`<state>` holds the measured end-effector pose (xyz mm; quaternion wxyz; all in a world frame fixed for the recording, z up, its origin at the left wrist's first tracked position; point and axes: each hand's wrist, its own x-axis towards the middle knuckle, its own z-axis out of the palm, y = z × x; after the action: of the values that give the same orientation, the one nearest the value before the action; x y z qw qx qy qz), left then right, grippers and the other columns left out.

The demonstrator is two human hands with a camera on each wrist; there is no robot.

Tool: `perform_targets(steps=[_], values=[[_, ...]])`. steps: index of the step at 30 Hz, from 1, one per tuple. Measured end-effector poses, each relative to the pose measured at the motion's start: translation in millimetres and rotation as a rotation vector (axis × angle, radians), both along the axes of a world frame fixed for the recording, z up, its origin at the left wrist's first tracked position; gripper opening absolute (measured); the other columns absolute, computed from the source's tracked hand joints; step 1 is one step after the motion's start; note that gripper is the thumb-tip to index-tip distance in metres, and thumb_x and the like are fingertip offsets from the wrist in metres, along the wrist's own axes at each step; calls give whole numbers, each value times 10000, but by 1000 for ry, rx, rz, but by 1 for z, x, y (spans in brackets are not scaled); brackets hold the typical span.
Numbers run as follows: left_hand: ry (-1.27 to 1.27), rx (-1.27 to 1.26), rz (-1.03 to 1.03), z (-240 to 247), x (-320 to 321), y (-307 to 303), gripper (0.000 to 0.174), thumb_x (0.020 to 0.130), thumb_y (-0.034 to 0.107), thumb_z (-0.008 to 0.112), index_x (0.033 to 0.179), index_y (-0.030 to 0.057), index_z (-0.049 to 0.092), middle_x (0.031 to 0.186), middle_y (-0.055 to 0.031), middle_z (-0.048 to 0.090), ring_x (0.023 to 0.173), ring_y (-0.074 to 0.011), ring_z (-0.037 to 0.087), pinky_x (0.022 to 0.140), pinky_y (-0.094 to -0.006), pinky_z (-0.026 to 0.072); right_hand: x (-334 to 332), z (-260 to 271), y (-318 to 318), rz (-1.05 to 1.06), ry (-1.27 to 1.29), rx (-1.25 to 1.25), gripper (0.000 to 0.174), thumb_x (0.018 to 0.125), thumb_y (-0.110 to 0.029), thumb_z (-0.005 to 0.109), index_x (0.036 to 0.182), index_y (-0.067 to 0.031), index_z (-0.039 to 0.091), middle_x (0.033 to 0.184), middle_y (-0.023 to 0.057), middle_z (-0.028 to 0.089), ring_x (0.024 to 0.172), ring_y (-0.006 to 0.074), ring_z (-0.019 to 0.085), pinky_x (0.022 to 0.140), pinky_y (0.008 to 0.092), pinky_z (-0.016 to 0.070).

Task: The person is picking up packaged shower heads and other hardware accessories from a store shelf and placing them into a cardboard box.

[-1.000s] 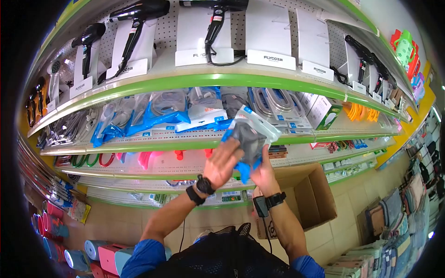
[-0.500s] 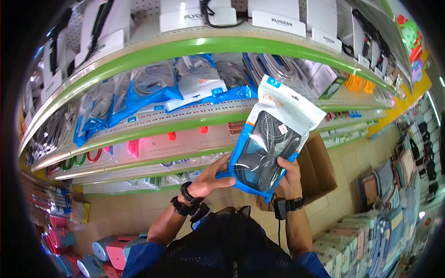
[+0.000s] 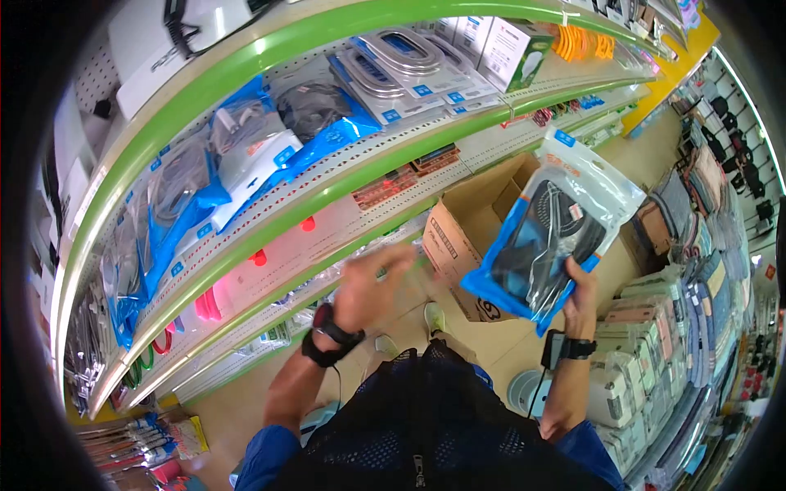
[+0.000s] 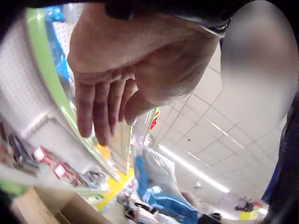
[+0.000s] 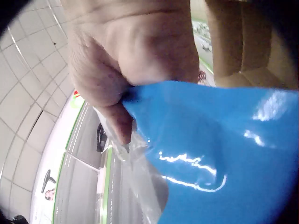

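My right hand [image 3: 581, 296] grips the lower right edge of a clear-fronted pouch [image 3: 558, 229] with a blue border and white top. Inside it shows a black shower head with a round dotted face. In the right wrist view the thumb lies over the clear front, and the blue back of the pouch [image 5: 224, 135] fills much of the picture. My left hand [image 3: 364, 286], blurred in the head view, is apart from the pouch, beside the shelf. In the left wrist view the fingers [image 4: 102, 109] hang loosely extended and hold nothing.
An opened cardboard box [image 3: 458, 254] stands on the floor beyond the pouch. Along the left, a green-edged shelf [image 3: 327, 192] carries similar blue pouches [image 3: 176, 200] and packs of coiled hose [image 3: 401, 61]. Stacked, wrapped goods [image 3: 622, 360] stand at right.
The left hand has let go of the pouch and moved away from it. The right hand has carried the pouch to the right, while the head view has turned right, toward the box.
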<state>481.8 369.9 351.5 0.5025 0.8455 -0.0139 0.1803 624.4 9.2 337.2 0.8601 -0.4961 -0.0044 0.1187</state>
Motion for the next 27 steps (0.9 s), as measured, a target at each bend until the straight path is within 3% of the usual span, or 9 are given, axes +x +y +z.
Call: perform_targets(steps=[2,5,9,14,17,20,21,22,27], values=[[-131,287,249,24,20,15,314,841,50,692,1149,8,647,1140,-186,678,1033,-332,667,878,-383,523,23,-2,-15,-58,9,-67,482,877,1,626,1332,31,470,1199,161,636,1006,271,673,874,394,580],[-300,626,408,55,56,42,392,831,51,696,1208,-6,606,1288,-224,589,1164,-411,575,991,-444,466,60,-13,-22,-95,75,-158,400,896,32,577,1287,64,501,1187,168,641,1026,281,664,917,401,554],[-301,990,531,69,103,61,529,875,149,675,1334,-38,492,1429,-256,458,1315,-419,449,1103,-493,355,132,-105,-36,-70,177,-186,288,868,71,565,1155,62,596,1081,141,674,936,249,668,863,383,543],[87,1133,625,35,128,92,645,957,309,569,1428,-76,356,1493,-300,344,1401,-416,330,1163,-485,247,209,-233,-29,-107,409,-307,190,835,59,605,1022,80,627,923,132,676,824,249,669,715,410,548],[264,1006,622,25,130,89,651,993,323,490,1459,-90,299,1512,-292,324,1421,-402,303,1174,-456,227,237,-329,-29,-144,611,-399,201,839,21,619,1036,63,634,884,120,672,792,271,664,665,429,528],[304,920,616,31,133,80,651,1002,315,474,1466,-98,279,1523,-284,312,1426,-393,300,1175,-425,229,239,-373,-27,-98,755,-575,263,835,-38,651,1088,29,643,935,132,692,852,296,669,706,445,507],[349,910,616,34,134,78,634,1009,299,462,1472,-91,275,1529,-279,304,1431,-383,297,1175,-401,231,249,-497,-44,168,499,-840,336,834,-150,707,1139,-23,648,1055,151,692,1001,291,655,815,417,510],[368,920,610,34,135,76,634,1009,299,462,1472,-91,275,1529,-279,304,1431,-383,297,1175,-401,231,243,-509,-44,180,518,-836,336,834,-150,707,1139,-23,648,1055,151,692,1001,291,655,815,417,510],[443,838,617,35,140,77,599,1009,274,471,1471,-69,306,1518,-261,345,1425,-367,324,1163,-388,249,216,-496,-20,780,-197,-1764,324,856,-206,701,1129,-62,606,1063,91,630,925,232,600,822,353,523]])
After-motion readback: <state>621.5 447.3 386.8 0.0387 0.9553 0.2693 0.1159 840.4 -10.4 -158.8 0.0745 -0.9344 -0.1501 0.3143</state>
